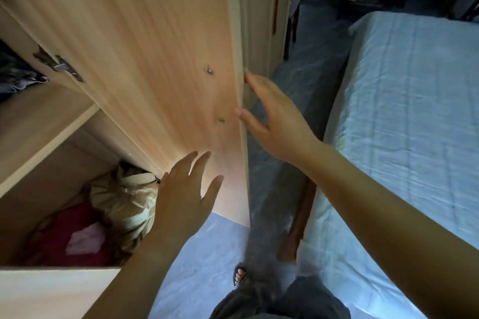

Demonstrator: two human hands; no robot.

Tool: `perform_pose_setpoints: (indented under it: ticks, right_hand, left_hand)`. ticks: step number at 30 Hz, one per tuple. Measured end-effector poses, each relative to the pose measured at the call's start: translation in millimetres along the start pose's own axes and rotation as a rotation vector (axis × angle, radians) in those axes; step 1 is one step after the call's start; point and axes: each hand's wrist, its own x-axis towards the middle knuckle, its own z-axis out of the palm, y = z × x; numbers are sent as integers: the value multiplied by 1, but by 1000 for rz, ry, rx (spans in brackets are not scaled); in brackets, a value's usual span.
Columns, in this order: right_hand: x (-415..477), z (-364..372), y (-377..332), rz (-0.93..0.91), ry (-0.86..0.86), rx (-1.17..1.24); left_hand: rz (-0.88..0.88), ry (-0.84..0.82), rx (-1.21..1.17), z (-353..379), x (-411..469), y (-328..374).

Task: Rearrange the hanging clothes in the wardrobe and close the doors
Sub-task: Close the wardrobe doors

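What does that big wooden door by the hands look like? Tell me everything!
The wardrobe door is a tall flat panel of pale pinkish wood grain, standing open, inner face toward the camera. A metal hinge sits at its left side; two small screw ends poke through near its free edge. The right hand touches that edge with straight fingers; the left hand is spread at the lower inner face.

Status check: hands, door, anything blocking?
Left hand open, near door, inner side. Right hand open, fingers on door edge. Door wide open. Striped bundle near compartment front, may snag.
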Motion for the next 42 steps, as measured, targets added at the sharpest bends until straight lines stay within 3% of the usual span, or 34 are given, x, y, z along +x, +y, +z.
perform_pose_setpoints:
  ticks: [12,22,29,35,42]
  right_hand:
    - [31,-35,18,-321,-133,308]
    - [35,-32,13,-611,-205,286]
    - [13,6,-38,-866,-235,316]
    - [-1,49,-97,-900,-528,401]
    - [20,123,-154,-772,-285,424]
  left_hand:
    - [-224,154,27,13,8,39]
    - [-524,335,23,19,-35,88]
    - [-632,567,-152,7,-60,86]
    - [-818,749,-249,-12,-105,37]
    - [-822,784,-362,-47,-160,-50]
